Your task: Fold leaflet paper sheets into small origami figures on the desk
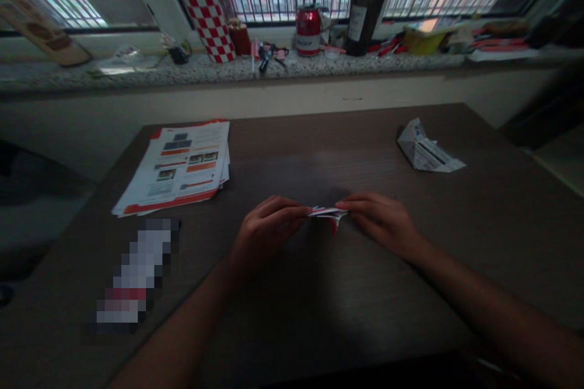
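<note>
A small folded paper [328, 214] sits between a person's two hands at the middle of a dark wooden table [319, 328], left hand [267, 231] and right hand [383, 219] each pinching an end; in dim light its shape stays unclear.

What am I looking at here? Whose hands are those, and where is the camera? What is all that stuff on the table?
The camera sits on a person's head and looks down, so you see that person's own two arms. The left hand and the right hand pinch a small folded paper between them, just above a dark wooden table. On the table's left lies a stack of printed sheets. At the far right lies another folded paper piece. Behind the table runs a stone windowsill with a red can, a dark bottle and a red-and-white checkered carton. One patch at the lower left is blurred out.
</note>
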`<state>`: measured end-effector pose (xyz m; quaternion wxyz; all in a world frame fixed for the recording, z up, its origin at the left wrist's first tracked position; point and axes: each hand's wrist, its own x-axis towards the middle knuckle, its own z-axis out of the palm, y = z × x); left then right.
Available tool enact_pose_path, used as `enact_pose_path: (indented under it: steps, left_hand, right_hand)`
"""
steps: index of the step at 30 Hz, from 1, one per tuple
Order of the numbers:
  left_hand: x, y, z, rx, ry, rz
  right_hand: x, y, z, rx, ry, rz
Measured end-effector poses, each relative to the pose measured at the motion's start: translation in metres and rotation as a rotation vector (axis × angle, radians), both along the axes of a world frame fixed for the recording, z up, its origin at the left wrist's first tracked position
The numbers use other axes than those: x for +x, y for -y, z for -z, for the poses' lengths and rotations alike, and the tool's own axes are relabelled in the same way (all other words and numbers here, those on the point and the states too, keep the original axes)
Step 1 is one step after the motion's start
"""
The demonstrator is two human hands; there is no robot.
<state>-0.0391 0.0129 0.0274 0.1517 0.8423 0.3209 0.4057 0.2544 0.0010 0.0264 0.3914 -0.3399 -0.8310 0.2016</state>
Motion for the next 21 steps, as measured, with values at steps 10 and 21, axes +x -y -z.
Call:
enact_pose_path:
  steps: [10, 21]
  left_hand:
    - [0.011, 0.004, -0.004, -0.313, 0.076, -0.112]
    - [0.017, -0.004, 0.017, -0.427, -0.203, -0.158]
  right_hand:
    - [-0.014, -0.011, -0.001, -0.373, -0.075, 0.184]
    - [-0.018, -0.017, 0.026, -0.298, 0.142, 0.215]
